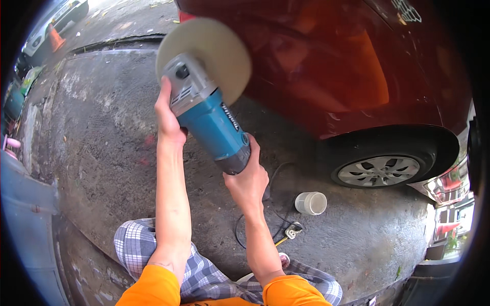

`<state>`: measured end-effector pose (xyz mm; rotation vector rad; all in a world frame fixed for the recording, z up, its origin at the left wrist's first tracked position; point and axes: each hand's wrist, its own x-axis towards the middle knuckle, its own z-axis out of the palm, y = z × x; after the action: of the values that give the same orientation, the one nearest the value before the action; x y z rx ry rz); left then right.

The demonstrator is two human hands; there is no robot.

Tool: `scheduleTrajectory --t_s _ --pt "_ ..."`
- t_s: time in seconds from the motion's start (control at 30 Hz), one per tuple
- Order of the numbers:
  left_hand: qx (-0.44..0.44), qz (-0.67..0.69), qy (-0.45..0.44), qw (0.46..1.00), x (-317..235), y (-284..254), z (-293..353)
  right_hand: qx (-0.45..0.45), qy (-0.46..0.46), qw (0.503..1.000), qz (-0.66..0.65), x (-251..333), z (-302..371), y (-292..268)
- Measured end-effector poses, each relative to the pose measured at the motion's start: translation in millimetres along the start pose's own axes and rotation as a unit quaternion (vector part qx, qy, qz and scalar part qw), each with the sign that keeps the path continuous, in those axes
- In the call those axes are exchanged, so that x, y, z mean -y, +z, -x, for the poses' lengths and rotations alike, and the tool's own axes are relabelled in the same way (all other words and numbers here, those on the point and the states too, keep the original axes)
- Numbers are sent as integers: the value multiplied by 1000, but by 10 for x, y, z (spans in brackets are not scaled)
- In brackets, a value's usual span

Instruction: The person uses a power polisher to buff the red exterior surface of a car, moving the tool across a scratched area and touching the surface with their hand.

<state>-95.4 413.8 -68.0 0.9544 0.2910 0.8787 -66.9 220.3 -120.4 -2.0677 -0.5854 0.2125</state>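
**Polisher held off the car panel, pad up and ahead of both grips**

Concrete driveway, stained and rough, red car on the far right side.

- Blue-and-grey polisher sits between both hands. Long axis runs from the rear grip up and to the left, ending in the round buff pad.
- Pad is the far end, above and ahead of both grips, just beside the car's lower body panel. Can't tell if it touches the paint.
- Left hand is the nearer one to the pad: wrapped closed at the grey gear head, on its left flank.
- Right hand is closed round the tail of the body, below and right of the left grip, well back from the pad.
- Cord drops from the tail end, down past the right wrist to a plug socket on the ground.
- White round tub lies right of the rear grip; car wheel further right.
- Checked trousers and orange sleeves at the bottom edge.
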Motion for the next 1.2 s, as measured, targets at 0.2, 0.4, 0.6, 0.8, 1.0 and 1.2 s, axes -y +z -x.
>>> scheduleTrajectory --t_s 0.2,0.4,0.6,0.8,1.0,1.2 --pt "8 7 36 999 18 512 118 -38 -6 999 -30 -69 -71 -189" --pt "60 -22 102 993 -370 968 -17 -138 -96 978 -124 90 -290 -240" --pt "25 -56 161 985 -771 625 -358 -58 -84 989 -111 526 -512 -20" --pt "5 -28 145 989 -841 268 -608 19 -96 994 -37 681 -724 141" --pt "67 -134 169 974 -556 901 -159 -136 -99 966 -198 295 -363 179" --pt "244 -321 68 913 -115 1664 544 -275 -72 887 -364 -249 146 256"
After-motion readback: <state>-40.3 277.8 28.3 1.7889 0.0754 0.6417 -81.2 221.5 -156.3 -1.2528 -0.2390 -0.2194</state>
